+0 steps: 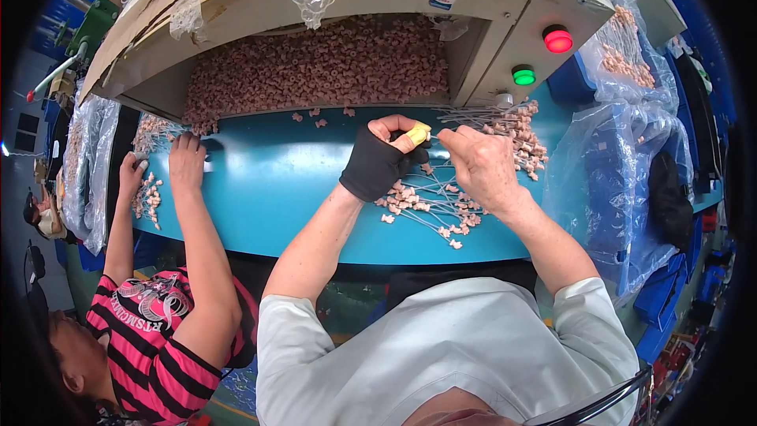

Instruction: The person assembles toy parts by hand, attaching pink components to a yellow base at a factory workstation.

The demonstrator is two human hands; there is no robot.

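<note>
My left hand (378,159), in a black glove with bare fingertips and yellow tape on one finger, is closed in a pinch. My right hand (482,167), bare, pinches close beside it, the fingertips of both nearly meeting over the blue table (268,197). Whatever small thing they hold is hidden by the fingers. Just beneath lies a loose bunch of thin grey rods (430,207) with pinkish knobbly end pieces. A second heap of such rods (520,138) lies beyond my right hand.
Many loose pinkish pieces (331,63) fill the opening of a beige machine (505,39) with red (557,39) and green (523,74) lights. At left, a co-worker's hands (187,164) are at more rods. Plastic-lined blue crates (615,181) stand right.
</note>
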